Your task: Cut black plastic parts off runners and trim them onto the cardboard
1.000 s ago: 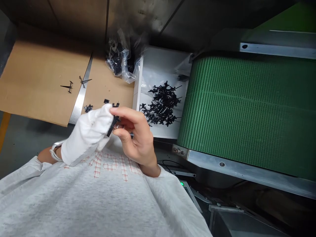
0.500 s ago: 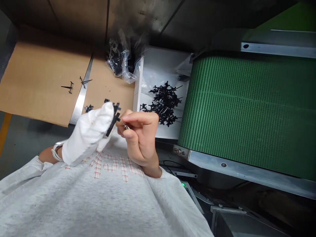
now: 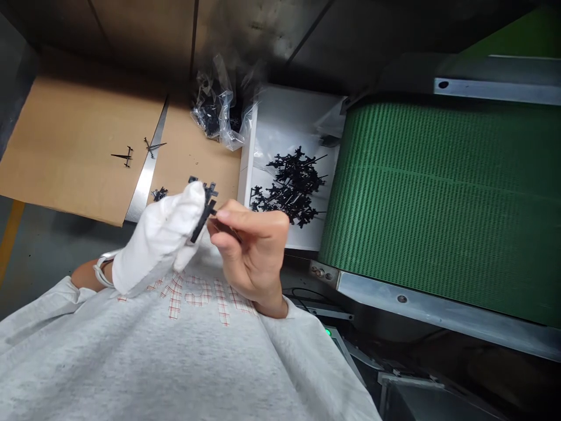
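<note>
My left hand (image 3: 160,237), in a white glove, is closed on a small black plastic part (image 3: 205,206) held upright in front of my chest. My bare right hand (image 3: 252,248) is pinched at the lower edge of that same part, fingers curled together; a thin tool may be in the pinch but I cannot make it out. Behind the hands, a pile of similar black plastic parts (image 3: 291,186) lies in a white tray (image 3: 272,117).
A green ribbed conveyor belt (image 3: 442,193) with metal frame fills the right. A brown cardboard sheet (image 3: 74,140) at the left carries a few loose black pieces (image 3: 127,156) and clear plastic bags (image 3: 214,114). A green indicator light (image 3: 328,332) glows below.
My right hand's fingers have curled from loosely extended over the part into a tight pinch at its edge. The left hand and part have stayed almost still.
</note>
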